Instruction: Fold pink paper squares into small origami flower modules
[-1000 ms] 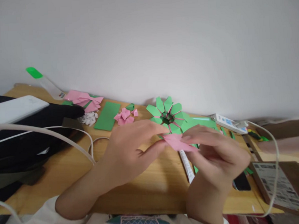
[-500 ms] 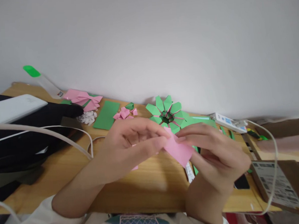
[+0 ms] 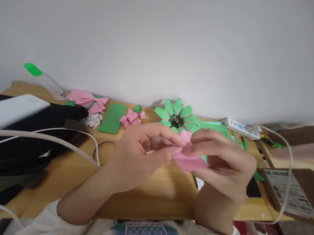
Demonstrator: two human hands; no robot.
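Between my two hands, above the table, is a small pink piece of paper (image 3: pixel 189 162), its top part standing up past my fingertips. My left hand (image 3: pixel 148 154) pinches its left side between thumb and index finger. The thumb and fingers of my right hand (image 3: pixel 225 159) grip it from the right, partly hiding it. Just behind lies a ring-shaped green paper flower (image 3: pixel 185 112) with pink edges showing between its petals. A small heap of folded pink paper pieces (image 3: pixel 131 118) lies to the left, beside a flat green paper sheet (image 3: pixel 112 118).
At the back left are pink paper sheets (image 3: pixel 89 99), white paper scraps (image 3: pixel 92 120) and a green-capped clear container (image 3: pixel 46 79). White cables (image 3: pixel 77 149) loop across the left. A power strip (image 3: pixel 240 127) lies right, with a cardboard box (image 3: pixel 295 194) beyond the table edge.
The pink paper has turned in my hands; its lower part now lies more sideways and a part sticks up above my fingers. My right hand has shifted slightly left.
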